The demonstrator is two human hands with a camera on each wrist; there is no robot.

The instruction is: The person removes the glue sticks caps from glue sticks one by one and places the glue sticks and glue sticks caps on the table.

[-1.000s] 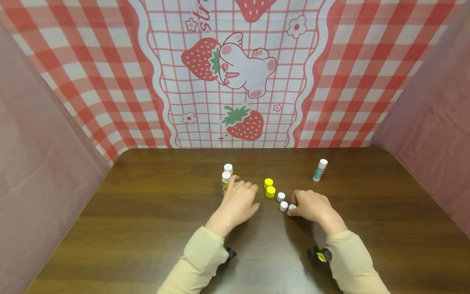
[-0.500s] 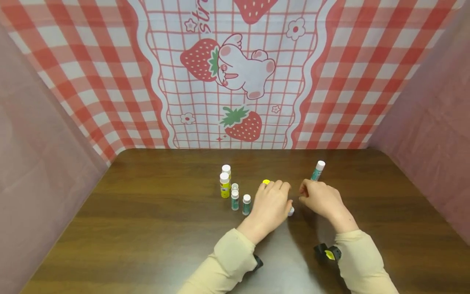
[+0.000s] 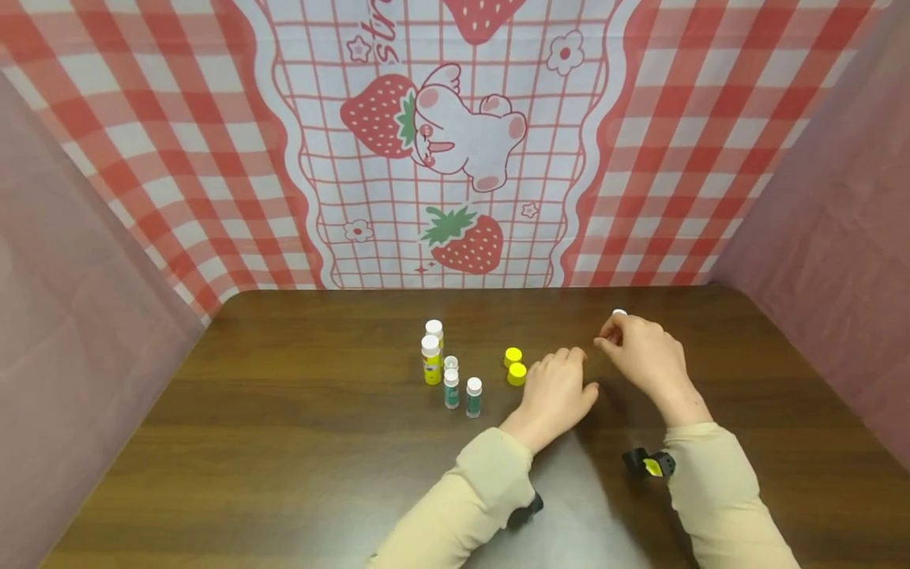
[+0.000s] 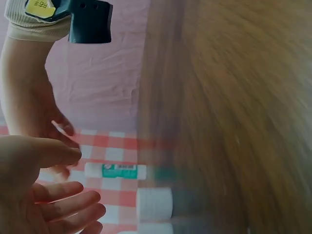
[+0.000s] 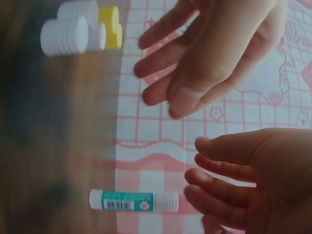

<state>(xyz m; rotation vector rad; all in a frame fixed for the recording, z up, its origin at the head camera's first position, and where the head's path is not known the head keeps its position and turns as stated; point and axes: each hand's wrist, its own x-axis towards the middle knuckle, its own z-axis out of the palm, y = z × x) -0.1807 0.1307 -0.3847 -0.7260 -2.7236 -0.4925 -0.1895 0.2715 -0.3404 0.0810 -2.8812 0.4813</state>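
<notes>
My left hand (image 3: 558,391) is over the middle of the table, palm down, holding nothing. It hides the white caps in the head view; in the right wrist view those white caps (image 5: 63,36) stand beside the yellow caps (image 5: 112,29). To the right, my right hand (image 3: 647,356) reaches toward a green-and-white glue stick (image 5: 129,201) standing upright. Its fingers are spread and apart from the stick, whose white top (image 3: 620,313) alone shows behind them in the head view. The left wrist view has the same glue stick (image 4: 119,171) beyond a white cap (image 4: 155,204).
Left of the yellow caps (image 3: 517,374) several small sticks stand upright: yellow glue sticks (image 3: 431,363) with white caps, and green ones (image 3: 473,397) in front of them. A checked strawberry cloth (image 3: 469,245) hangs behind the brown table (image 3: 249,442).
From the standing sticks, my left hand has moved right, past the yellow caps. My right hand has left the white cap it was touching and gone back and right toward the lone glue stick.
</notes>
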